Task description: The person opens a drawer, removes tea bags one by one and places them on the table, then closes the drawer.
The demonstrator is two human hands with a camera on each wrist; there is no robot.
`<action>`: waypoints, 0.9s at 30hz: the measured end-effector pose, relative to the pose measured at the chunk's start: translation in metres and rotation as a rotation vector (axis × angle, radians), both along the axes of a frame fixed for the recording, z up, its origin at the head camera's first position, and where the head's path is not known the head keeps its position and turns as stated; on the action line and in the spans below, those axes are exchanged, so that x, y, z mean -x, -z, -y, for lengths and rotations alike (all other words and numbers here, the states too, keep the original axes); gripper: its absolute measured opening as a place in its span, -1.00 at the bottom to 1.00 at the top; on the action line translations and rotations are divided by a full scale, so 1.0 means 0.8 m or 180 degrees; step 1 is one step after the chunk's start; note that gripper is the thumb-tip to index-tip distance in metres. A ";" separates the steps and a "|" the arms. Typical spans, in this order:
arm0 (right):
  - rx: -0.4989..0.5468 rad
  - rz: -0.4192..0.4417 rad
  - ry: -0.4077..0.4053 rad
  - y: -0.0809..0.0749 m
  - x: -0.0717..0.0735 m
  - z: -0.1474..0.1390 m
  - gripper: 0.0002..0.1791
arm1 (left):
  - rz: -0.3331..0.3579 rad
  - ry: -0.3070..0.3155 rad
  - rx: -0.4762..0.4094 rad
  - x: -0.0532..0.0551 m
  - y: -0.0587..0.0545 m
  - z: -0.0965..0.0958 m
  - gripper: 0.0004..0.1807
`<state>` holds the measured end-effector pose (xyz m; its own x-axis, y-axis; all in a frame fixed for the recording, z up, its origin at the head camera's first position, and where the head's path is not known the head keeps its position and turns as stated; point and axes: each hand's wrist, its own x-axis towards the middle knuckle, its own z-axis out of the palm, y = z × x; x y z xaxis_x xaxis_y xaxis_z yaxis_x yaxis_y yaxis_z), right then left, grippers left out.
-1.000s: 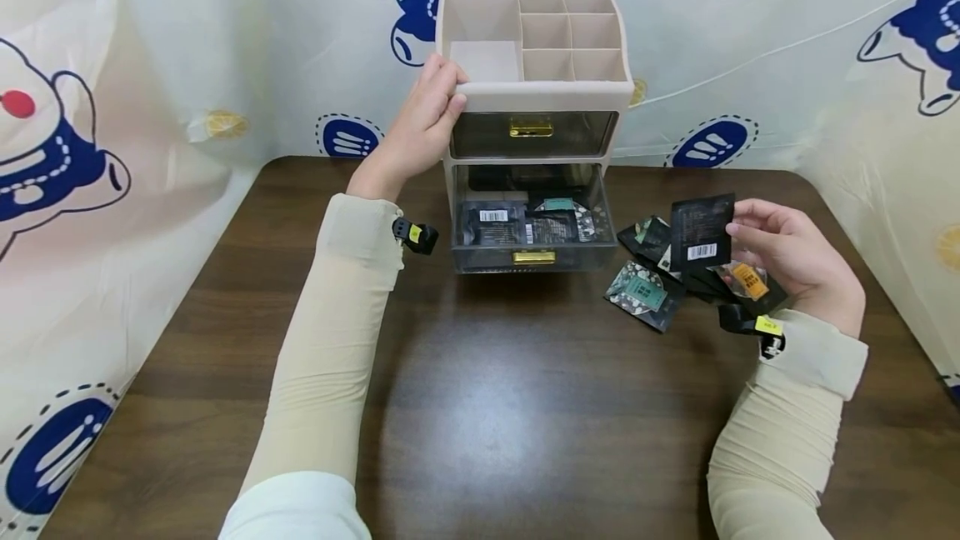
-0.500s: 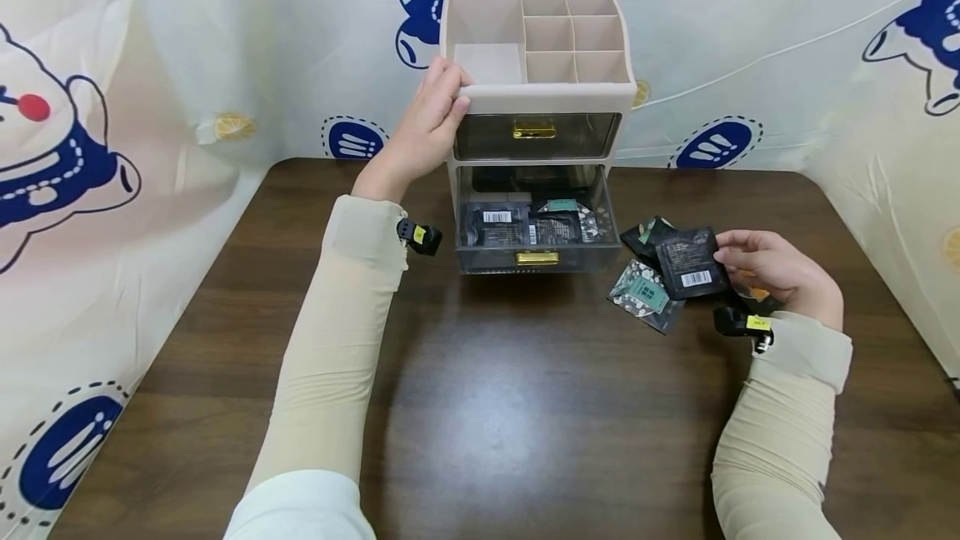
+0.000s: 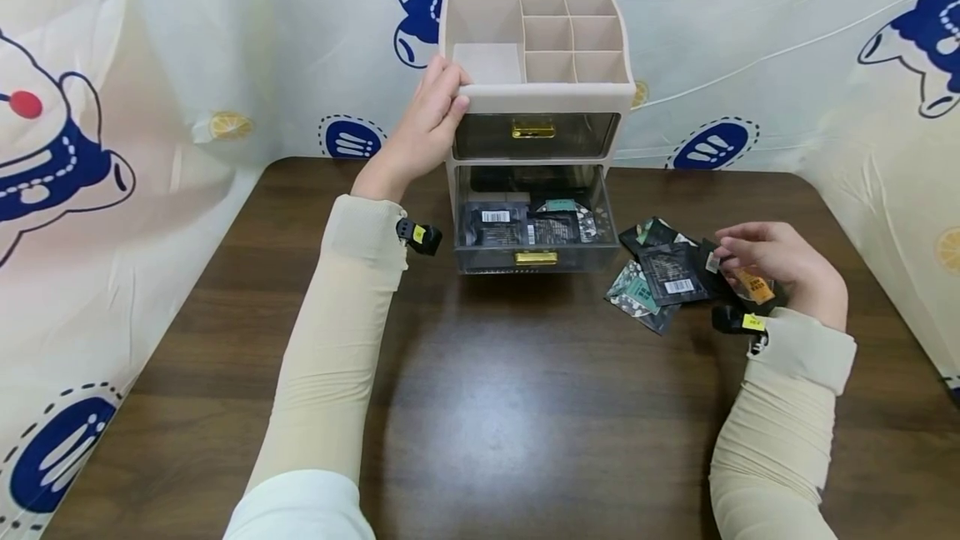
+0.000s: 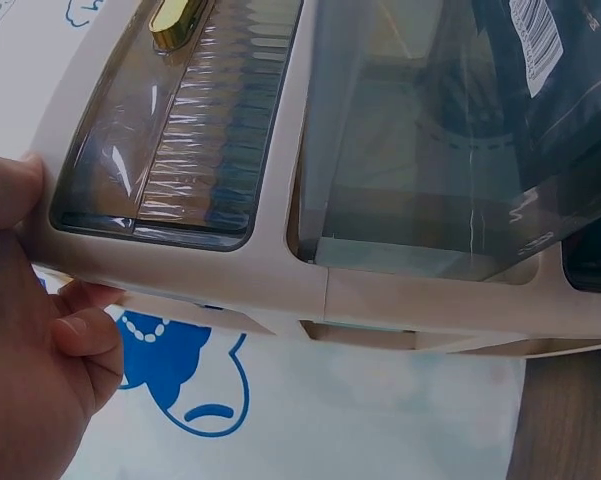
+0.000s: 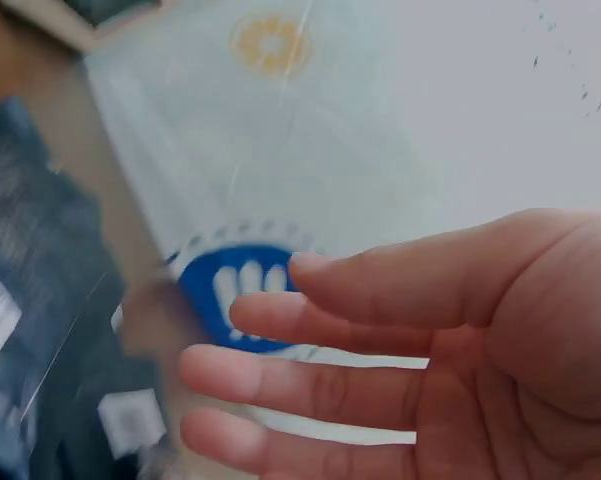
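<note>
My left hand (image 3: pixel 420 132) grips the front left corner of a cream desktop drawer organizer (image 3: pixel 540 97); in the left wrist view the thumb lies on its front and the fingers bend round its side. The lower clear drawer (image 3: pixel 480 260) is pulled out, with several dark sachets (image 3: pixel 497 227) inside. Over a pile of sachets to its right hovers my right hand (image 3: pixel 787 261), its thumb and fingers apart and holding nothing in the right wrist view. A black sachet with a barcode (image 3: pixel 675 269) lies on that pile, near sachets with a teal label (image 3: pixel 639 292) and an orange label (image 3: pixel 756 284).
The organizer's top is divided into several compartments (image 3: pixel 549 33). Its upper drawer (image 3: pixel 534 140) is closed, with a gold handle. Beneath everything is a dark wooden table (image 3: pixel 495 407); patterned white curtains (image 3: pixel 300 48) hang round its back and sides.
My right hand has lowered the black barcode sachet leftward onto the pile and let it go. The left hand keeps its grip on the organizer.
</note>
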<state>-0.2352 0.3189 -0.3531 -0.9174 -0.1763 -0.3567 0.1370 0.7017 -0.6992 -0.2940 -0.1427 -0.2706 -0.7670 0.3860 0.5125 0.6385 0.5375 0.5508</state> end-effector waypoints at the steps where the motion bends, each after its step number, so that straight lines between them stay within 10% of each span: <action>1: -0.0027 -0.0114 -0.0019 -0.005 -0.002 0.004 -0.43 | -0.0004 0.0002 0.0004 0.000 -0.001 0.000 -0.74; 12: 0.0378 -0.1273 -0.0172 -0.047 -0.013 0.085 -0.58 | -0.0032 0.0002 0.0051 -0.002 -0.001 0.002 -0.73; 27: 0.0630 -0.1115 -0.0921 -0.108 0.016 0.171 -0.65 | 0.0089 0.0007 -0.0053 -0.001 0.000 -0.003 -0.75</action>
